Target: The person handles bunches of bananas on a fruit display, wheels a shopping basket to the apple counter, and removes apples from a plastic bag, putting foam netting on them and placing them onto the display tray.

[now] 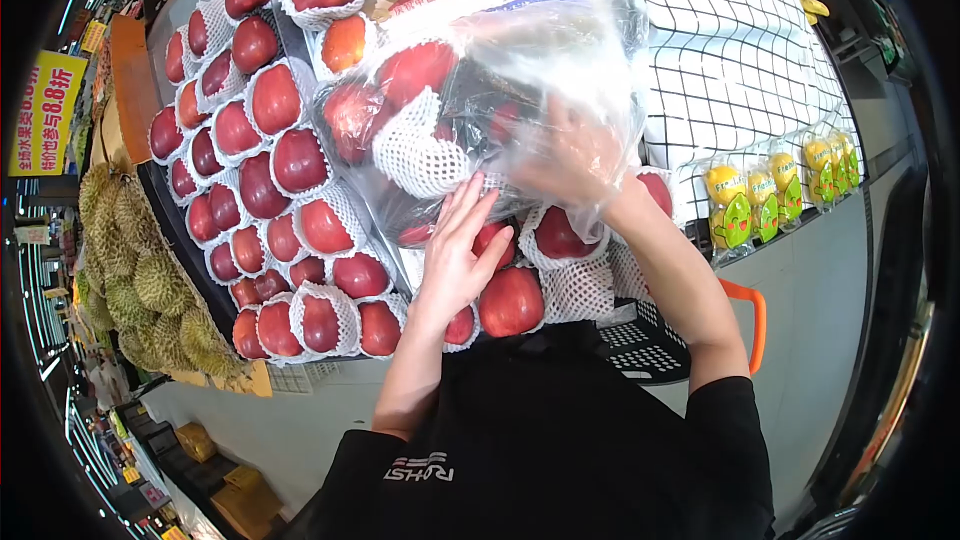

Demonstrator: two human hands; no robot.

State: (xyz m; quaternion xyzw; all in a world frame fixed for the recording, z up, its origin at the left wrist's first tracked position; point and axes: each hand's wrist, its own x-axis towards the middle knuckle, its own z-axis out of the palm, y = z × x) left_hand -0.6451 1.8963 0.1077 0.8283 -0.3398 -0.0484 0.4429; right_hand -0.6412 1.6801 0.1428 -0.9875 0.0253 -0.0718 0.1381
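My left hand (pixel 465 245) has its fingers stretched out and its thumb apart. Its fingertips rest at the lower edge of a clear plastic bag (pixel 600 50), beside a white foam net (pixel 420 155) that seems to wrap a fruit. My right hand (pixel 570 155) is smeared by motion and seen through the bag's plastic, so its fingers cannot be made out. Several red apples (pixel 415 70) lie under or behind the bag. Closer to my body, a large bare red apple (pixel 511 302) sits among others in foam nets.
Rows of net-wrapped apples (pixel 275 98) fill the display at left, with durians (pixel 160 282) beyond. A checkered cloth (pixel 740 50) lies at right, near packaged yellow fruit (pixel 730 202). By my right arm is a black basket (pixel 650 345) with an orange handle (pixel 757 325).
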